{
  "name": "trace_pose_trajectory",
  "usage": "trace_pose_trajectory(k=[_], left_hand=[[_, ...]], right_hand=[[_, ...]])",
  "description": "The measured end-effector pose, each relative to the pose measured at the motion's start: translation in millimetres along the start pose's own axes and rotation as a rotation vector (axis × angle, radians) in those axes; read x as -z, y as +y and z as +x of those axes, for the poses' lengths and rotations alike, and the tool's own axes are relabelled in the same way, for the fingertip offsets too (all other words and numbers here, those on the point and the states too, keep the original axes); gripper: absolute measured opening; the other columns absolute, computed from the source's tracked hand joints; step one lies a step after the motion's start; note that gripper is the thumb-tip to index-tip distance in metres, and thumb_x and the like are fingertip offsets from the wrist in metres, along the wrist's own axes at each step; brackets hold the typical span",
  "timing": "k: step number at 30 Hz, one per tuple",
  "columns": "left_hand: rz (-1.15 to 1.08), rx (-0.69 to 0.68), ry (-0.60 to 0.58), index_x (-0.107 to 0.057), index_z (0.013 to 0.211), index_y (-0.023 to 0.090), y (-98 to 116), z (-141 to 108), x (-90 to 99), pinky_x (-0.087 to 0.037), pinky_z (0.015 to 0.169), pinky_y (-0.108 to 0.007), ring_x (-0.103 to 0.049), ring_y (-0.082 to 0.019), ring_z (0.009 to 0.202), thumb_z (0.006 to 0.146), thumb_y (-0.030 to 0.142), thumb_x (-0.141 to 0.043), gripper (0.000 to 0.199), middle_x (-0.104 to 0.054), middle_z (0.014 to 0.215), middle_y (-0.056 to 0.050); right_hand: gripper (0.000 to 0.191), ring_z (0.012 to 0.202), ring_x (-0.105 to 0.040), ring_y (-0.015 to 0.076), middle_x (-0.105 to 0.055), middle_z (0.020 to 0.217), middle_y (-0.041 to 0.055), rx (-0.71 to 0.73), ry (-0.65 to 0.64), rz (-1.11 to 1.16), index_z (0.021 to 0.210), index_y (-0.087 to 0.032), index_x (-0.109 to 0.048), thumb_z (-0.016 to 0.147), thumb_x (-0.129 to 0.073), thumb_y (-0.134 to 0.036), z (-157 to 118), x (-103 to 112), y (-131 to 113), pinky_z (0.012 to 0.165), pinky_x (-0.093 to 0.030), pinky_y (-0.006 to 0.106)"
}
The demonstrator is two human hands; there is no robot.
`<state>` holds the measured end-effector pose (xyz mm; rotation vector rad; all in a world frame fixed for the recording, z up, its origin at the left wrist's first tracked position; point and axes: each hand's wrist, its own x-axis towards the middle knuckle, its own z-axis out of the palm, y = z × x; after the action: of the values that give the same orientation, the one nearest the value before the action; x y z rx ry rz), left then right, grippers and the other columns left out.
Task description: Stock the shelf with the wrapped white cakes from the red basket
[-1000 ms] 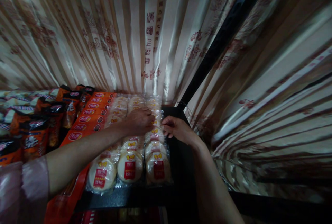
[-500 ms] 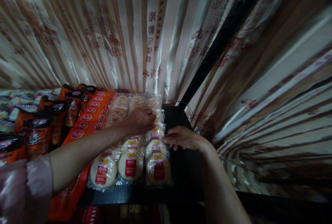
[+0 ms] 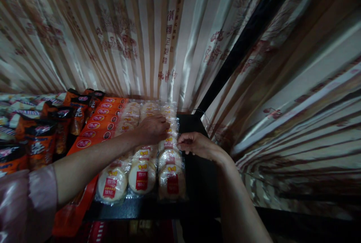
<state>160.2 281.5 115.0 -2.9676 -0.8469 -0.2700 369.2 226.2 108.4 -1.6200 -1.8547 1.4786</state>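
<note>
Clear-wrapped round rice crackers (image 3: pixel 141 177) with red and yellow labels lie overlapping in three columns on a black shelf (image 3: pixel 201 183). My left hand (image 3: pixel 153 128) reaches across the middle column, fingers curled down onto packets of the right column; its fingertips are partly hidden. From the right side, my right hand (image 3: pixel 197 145) pinches the outer edge of a rice cracker packet (image 3: pixel 169 141) in that same right column, thumb and forefinger close together. Both hands are bare and near each other.
Left of the crackers lie overlapping flat orange packets (image 3: pixel 93 126), then upright orange-and-black snack bags (image 3: pixel 41 145) and white packets (image 3: pixel 25 113). A pleated printed curtain (image 3: pixel 146 40) hangs behind. A black post (image 3: pixel 234 55) rises at the shelf's back right corner.
My right hand has moved slightly up along the right column's edge, its fingers more curled. My left hand has stayed nearly in place. The view has shifted slightly.
</note>
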Motion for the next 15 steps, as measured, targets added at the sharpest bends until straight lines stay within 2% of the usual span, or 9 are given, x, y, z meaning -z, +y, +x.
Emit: trace_pose_trajectory(k=[6,15], left_hand=[[0.002,0.018,-0.015,-0.060,0.087,0.016,2.1,0.3,4.1,-0.043,0.074,-0.031,-0.053,-0.019,0.085,0.082,0.028,-0.051,0.016,-0.061,0.088,-0.007],[-0.005,-0.012,0.008,-0.060,0.083,0.016,-0.1,1.5,2.2,-0.043,0.076,-0.030,-0.054,-0.017,0.083,0.085,0.026,-0.045,0.019,-0.061,0.085,-0.007]], right_hand=[[0.018,0.051,-0.047,0.0051,-0.052,0.059,-0.0054,0.079,0.023,0.039,0.074,-0.017,-0.056,0.073,-0.060,-0.035,2.3,-1.9,4.3,0.046,-0.033,0.017],[0.008,0.054,-0.057,0.0070,-0.055,0.056,-0.0056,0.029,0.003,0.150,0.078,-0.017,-0.052,0.076,-0.056,-0.023,4.0,-3.3,6.4,0.052,-0.045,0.018]])
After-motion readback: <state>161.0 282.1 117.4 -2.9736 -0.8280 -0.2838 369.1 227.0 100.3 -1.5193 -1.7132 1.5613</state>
